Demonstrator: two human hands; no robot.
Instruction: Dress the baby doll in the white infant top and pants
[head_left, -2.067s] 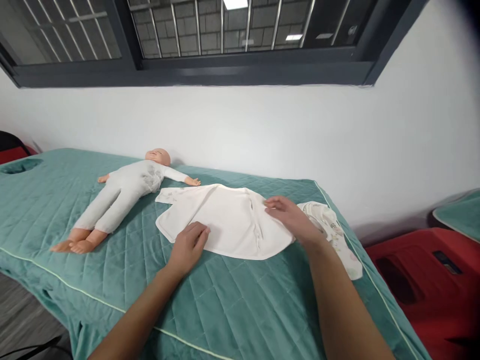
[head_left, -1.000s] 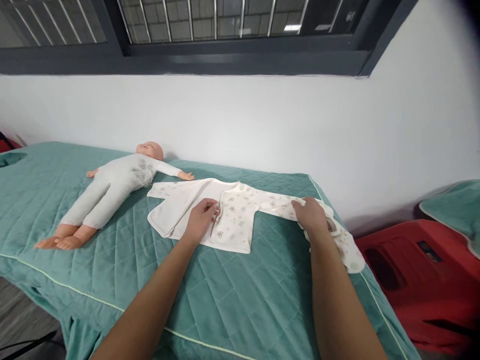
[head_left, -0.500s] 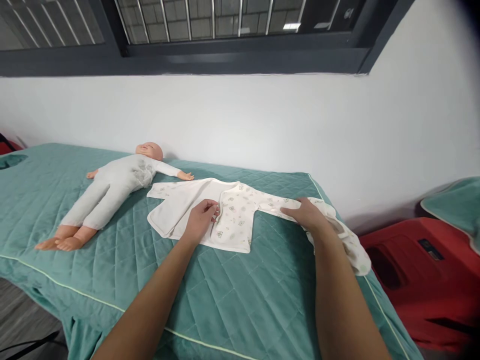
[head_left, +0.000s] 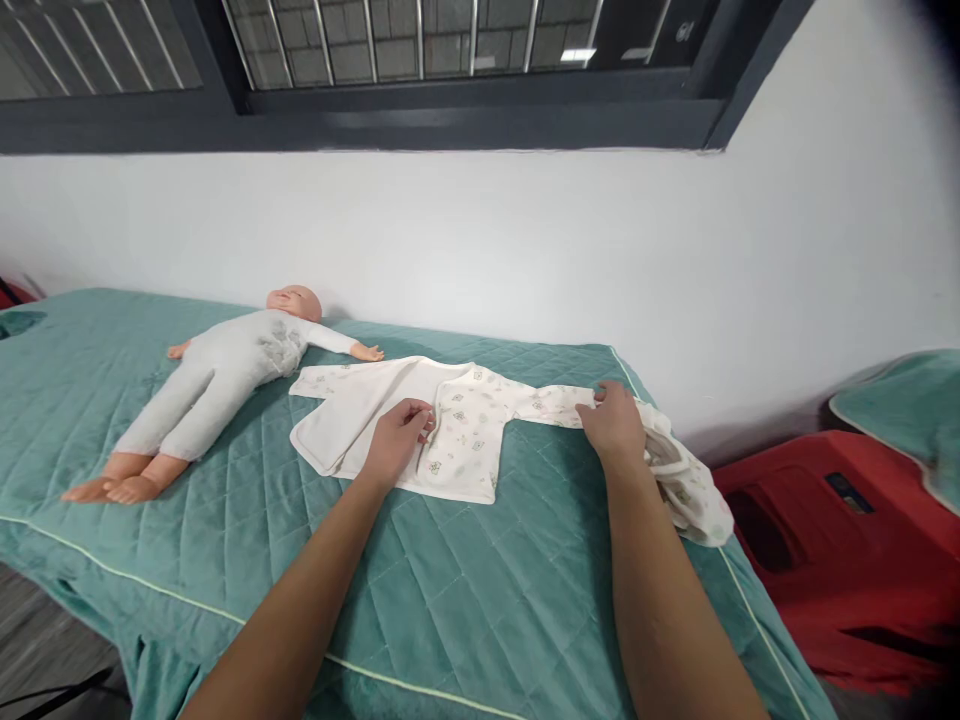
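A white baby shirt (head_left: 469,440) with small printed figures lies spread on the bed, its front partly folded open. My left hand (head_left: 400,437) rests over the middle of it, thumb and fingers pinched together at the front edge. The sleeve (head_left: 551,405) stretches out to the right. Over the sleeve's end is my right hand (head_left: 613,425), thumb and fingers apart across its width; the cuff is hidden beneath. Just beyond that hand sits a bunched printed cloth garment (head_left: 686,485), partly covered by my wrist.
A baby doll (head_left: 225,370) in a white suit lies on its back at the left, one hand close to the shirt. The green quilted bedcover (head_left: 450,590) reaches the white wall and window. Red plastic furniture (head_left: 832,560) stands beyond the right edge.
My right hand has shifted slightly left and up along the sleeve, uncovering more of the bunched garment. My left hand stays at the shirt's front. The view has turned slightly.
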